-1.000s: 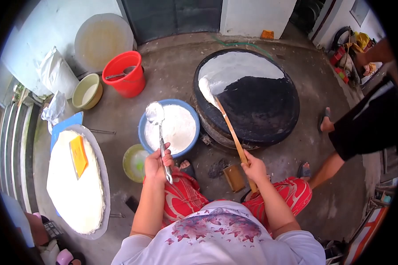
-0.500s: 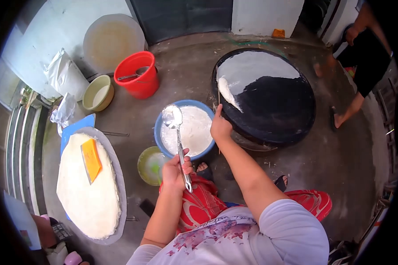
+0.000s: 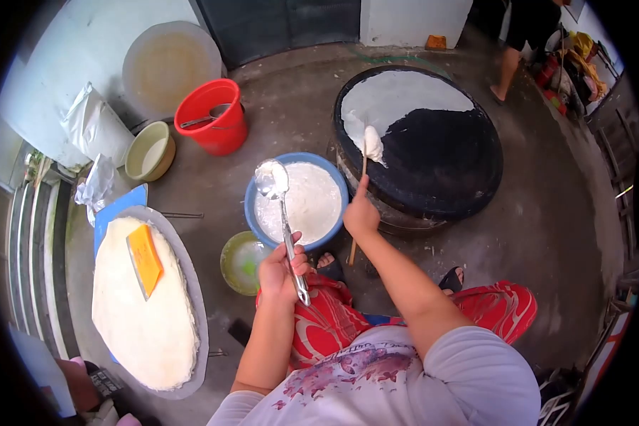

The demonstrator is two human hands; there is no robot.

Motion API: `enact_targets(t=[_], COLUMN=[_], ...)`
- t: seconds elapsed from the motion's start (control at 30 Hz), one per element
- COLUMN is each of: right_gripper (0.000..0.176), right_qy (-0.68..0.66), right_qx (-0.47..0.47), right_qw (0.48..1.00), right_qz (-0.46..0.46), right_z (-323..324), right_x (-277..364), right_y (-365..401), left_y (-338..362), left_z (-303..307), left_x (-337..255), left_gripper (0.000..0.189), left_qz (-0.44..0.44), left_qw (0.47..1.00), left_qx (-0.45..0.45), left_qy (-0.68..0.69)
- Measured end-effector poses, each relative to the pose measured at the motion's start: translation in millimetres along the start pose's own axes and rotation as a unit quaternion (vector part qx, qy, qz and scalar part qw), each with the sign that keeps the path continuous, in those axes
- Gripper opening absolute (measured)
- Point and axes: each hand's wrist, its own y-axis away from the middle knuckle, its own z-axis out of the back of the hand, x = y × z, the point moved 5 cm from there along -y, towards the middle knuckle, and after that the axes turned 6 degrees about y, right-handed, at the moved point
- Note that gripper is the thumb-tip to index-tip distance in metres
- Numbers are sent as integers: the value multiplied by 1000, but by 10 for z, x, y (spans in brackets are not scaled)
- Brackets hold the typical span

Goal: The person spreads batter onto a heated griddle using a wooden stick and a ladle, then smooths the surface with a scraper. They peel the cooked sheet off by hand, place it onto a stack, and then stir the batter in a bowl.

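Observation:
My left hand (image 3: 280, 273) is closed around the handle of a metal ladle (image 3: 286, 224), its bowl up and coated with white batter. Below it stands a blue basin (image 3: 250, 209) of white batter (image 3: 312, 202). My right hand (image 3: 362, 216) grips a thin wooden stick (image 3: 364, 165), index finger stretched along it. A lump of batter (image 3: 373, 144) covers the stick's far end on the round black griddle (image 3: 447, 167). A thin white layer (image 3: 405, 92) coats the griddle's far and left part; the rest of its surface is bare black.
At left, an orange scraper (image 3: 145, 260) lies on a pile of white flat sheets (image 3: 145, 334). A small green bowl (image 3: 226, 270) sits beside the basin. Further back are a red bucket (image 3: 224, 135) with a ladle and an olive bowl (image 3: 167, 157). Another person (image 3: 511, 67) stands behind the griddle.
The stick has swung upright and its batter-covered end has moved right, gathering the streak into a lump. My left hand holds the ladle nearly still. The other person has moved further back.

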Motion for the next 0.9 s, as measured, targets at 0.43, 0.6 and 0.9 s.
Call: enact_targets(t=[0.43, 0.6, 0.9], right_gripper=[72, 75, 76], right_qy=[-23, -28, 2], right_qx=[-39, 3, -4], right_qw=[999, 999, 1000], right_qz=[5, 14, -11], right_z=[147, 70, 365], right_x=[-419, -424, -867], right_y=[492, 765, 927], left_y=[11, -5, -58], left_z=[4, 12, 0], left_x=[-16, -22, 14], left_gripper=[30, 29, 28], left_qz=[-11, -21, -7], left_qw=[1000, 999, 999], left_qx=[-15, -6, 5], left_qy=[-23, -27, -35])
